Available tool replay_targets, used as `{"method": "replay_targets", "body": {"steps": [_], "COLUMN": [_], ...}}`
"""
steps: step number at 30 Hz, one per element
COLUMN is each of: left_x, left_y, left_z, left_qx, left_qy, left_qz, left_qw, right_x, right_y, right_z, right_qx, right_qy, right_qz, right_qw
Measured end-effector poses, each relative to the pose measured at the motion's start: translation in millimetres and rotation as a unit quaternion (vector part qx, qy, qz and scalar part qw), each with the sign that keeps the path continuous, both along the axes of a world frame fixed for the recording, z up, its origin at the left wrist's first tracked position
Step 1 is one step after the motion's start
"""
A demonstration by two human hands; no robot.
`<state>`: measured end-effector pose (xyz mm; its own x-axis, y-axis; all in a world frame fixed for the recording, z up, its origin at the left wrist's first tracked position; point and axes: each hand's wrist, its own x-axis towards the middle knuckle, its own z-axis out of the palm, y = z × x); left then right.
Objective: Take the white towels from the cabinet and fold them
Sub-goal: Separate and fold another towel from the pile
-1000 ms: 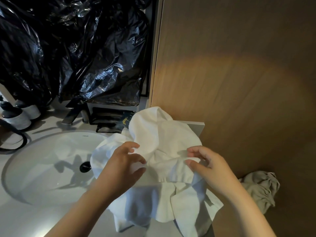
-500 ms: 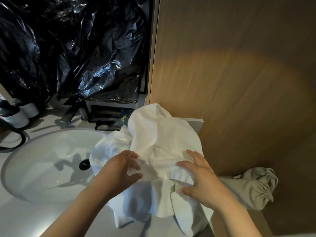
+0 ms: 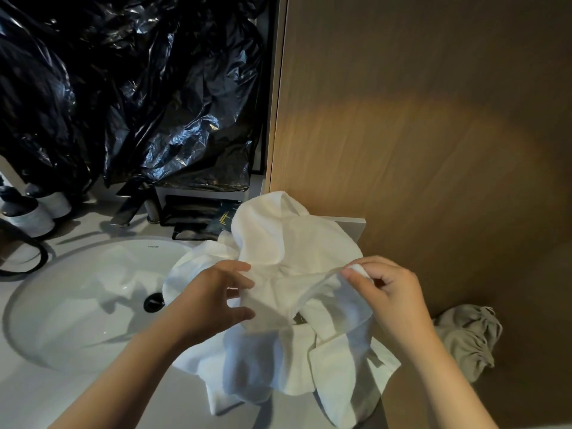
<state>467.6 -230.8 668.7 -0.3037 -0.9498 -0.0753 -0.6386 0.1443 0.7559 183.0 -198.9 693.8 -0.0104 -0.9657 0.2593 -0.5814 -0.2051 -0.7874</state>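
Pinching one edge with right hand fingers, left hand fingers loosely spread, white towels heaped at sink's 3 o'clock, none folded.

The towels are plain white, shaded bluish-grey in their lower folds. The sink basin is glossy white, with a black drain. The plastic sheeting is shiny black, streaked with pale glints. The panel is brown wood grain with a warm amber patch; the cloth bag is a dull grey-beige.
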Motion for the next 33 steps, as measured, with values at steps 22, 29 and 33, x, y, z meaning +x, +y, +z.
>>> {"method": "replay_targets", "body": {"steps": [22,29,33], "left_x": [-42,-38,-45], "left_y": [24,27,20], "left_z": [50,63,71], "left_qx": [-0.053,-0.071,-0.084], "left_qy": [0.237,0.211,0.287], "left_qz": [0.065,0.014,0.081], "left_qw": [0.968,0.975,0.951], "right_x": [11,22,25], "right_y": [-3,-2,-7], "right_z": [18,18,29], "right_qx": [0.060,0.005,-0.010], "right_qy": [-0.068,-0.081,-0.058], "right_qz": [0.072,0.065,0.072], "right_qw": [0.993,0.995,0.996]}}
